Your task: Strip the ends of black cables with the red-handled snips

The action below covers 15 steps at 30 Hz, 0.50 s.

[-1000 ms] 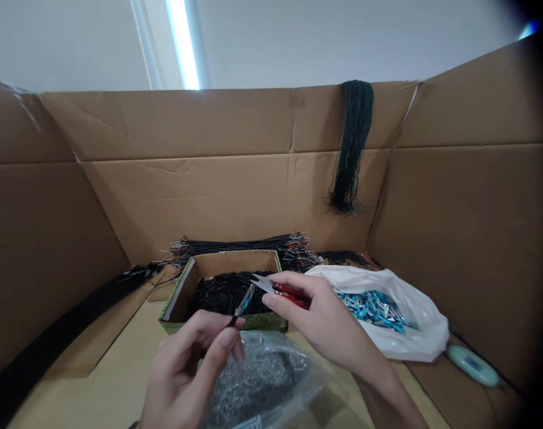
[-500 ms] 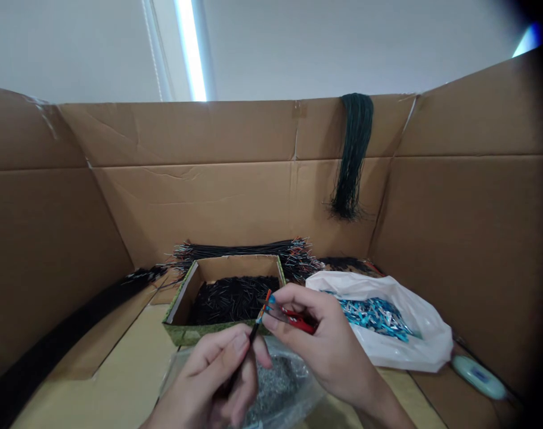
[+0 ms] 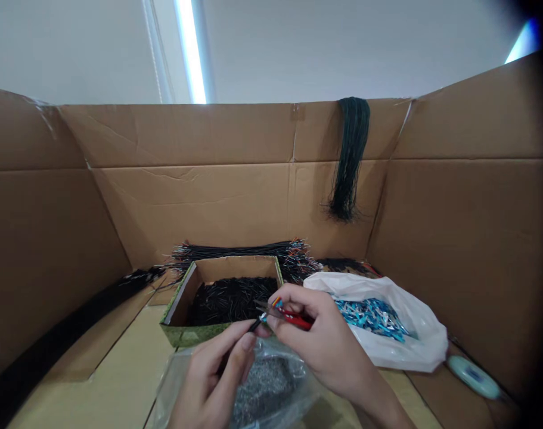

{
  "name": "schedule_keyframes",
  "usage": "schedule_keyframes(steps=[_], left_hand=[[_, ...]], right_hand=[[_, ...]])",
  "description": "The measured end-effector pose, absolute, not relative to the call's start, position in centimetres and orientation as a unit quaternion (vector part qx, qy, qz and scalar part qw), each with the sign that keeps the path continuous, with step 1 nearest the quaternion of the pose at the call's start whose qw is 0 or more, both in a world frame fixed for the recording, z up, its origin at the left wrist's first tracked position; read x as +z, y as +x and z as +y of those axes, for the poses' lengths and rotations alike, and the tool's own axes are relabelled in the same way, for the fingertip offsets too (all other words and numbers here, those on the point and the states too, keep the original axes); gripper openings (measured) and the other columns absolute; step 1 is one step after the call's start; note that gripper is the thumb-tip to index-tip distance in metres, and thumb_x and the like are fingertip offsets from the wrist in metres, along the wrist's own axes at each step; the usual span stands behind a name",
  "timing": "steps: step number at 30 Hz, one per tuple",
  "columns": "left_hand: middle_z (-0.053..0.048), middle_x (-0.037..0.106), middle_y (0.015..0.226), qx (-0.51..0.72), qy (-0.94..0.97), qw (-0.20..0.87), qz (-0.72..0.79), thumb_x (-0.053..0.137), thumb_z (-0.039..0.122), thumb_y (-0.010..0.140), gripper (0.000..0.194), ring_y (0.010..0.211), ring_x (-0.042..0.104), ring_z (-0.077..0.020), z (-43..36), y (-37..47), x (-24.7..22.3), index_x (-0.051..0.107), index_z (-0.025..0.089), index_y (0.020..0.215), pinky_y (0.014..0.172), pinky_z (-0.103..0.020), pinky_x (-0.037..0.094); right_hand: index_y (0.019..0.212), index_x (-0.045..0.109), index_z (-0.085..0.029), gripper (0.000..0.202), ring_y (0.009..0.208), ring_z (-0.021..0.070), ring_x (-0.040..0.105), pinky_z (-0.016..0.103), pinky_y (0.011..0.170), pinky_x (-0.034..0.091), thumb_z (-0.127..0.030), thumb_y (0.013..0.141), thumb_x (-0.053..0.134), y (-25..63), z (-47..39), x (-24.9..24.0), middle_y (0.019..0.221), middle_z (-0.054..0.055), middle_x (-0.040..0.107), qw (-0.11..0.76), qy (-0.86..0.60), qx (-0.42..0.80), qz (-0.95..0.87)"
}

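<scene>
In my left hand [image 3: 217,369] is a thin black cable [image 3: 254,325], pinched near its stripped end. Coloured wires [image 3: 277,302], orange and blue among them, come out of that end toward my right hand [image 3: 325,342]. That hand is closed around small red-handled snips [image 3: 298,320], whose pointed metal blades lie across the wires. My right thumb and forefinger are at the wires too; whether they pinch them I cannot tell. Just behind is a green-sided box [image 3: 199,336] with short black pieces [image 3: 235,298] in it. Under my hands lies a clear plastic bag [image 3: 271,387] of fine grey bits.
On the right a white plastic bag [image 3: 425,336] holds blue and silver scraps [image 3: 374,319]. A pale teal oval object [image 3: 472,376] lies beside it. Black cable bundles [image 3: 244,251] rest behind the box. Dark green strands [image 3: 352,155] hang over the cardboard wall [image 3: 191,190].
My left hand has turned, and the cable, steeper before, now lies flatter. The wires' ends have moved lower and right, toward my right fingers. The snips stay in my right hand.
</scene>
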<state>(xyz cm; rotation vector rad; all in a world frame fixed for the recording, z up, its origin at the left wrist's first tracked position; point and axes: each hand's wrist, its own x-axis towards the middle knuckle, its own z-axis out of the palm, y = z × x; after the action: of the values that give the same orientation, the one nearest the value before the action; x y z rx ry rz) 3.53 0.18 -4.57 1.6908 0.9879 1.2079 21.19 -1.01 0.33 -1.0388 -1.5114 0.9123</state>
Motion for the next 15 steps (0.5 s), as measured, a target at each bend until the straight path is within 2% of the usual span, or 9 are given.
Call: schedule_keyframes(steps=[2,4,10,15], left_hand=[[0.001,0.054,0.060,0.474,0.668,0.442,0.367,0.060,0.056,0.094,0.044,0.056,0.047,-0.0126,0.1,3.9,-4.0,0.073,0.015,0.086,0.051,-0.020,0.040],[0.004,0.044,0.054,0.453,0.659,0.493,0.342,0.059,0.059,0.094,0.048,0.051,0.036,-0.0101,0.0,4.1,-3.5,0.068,0.015,0.079,0.047,-0.019,0.031],[0.012,0.027,0.041,0.346,0.531,0.733,0.247,0.055,0.060,0.095,0.046,0.035,0.011,-0.0055,0.1,4.1,-3.7,0.061,0.016,0.083,0.036,-0.017,0.013],[0.012,0.021,0.037,0.287,0.480,0.806,0.193,0.064,0.058,0.091,0.045,0.033,0.012,-0.0053,-0.1,3.8,-4.1,0.057,0.018,0.071,0.035,-0.016,0.015]], right_hand=[[0.074,0.060,-0.019,0.004,0.062,0.0109,0.045,0.021,0.055,0.034,-0.016,0.076,0.061,21.3,-0.9,0.3,0.065,-0.005,0.052,0.516,-0.430,0.385,-0.633],[0.074,0.061,-0.019,0.008,0.061,0.0105,0.044,0.022,0.055,0.033,-0.012,0.075,0.057,21.6,-0.8,0.2,0.064,-0.006,0.052,0.507,-0.433,0.385,-0.639],[0.075,0.059,-0.019,0.015,0.060,0.0098,0.039,0.023,0.055,0.028,-0.006,0.070,0.052,22.7,-0.9,0.0,0.062,-0.007,0.046,0.479,-0.426,0.378,-0.668],[0.076,0.060,-0.019,0.013,0.060,0.0095,0.041,0.021,0.055,0.031,-0.007,0.071,0.057,22.4,-0.8,-0.2,0.063,-0.007,0.048,0.479,-0.405,0.381,-0.679]])
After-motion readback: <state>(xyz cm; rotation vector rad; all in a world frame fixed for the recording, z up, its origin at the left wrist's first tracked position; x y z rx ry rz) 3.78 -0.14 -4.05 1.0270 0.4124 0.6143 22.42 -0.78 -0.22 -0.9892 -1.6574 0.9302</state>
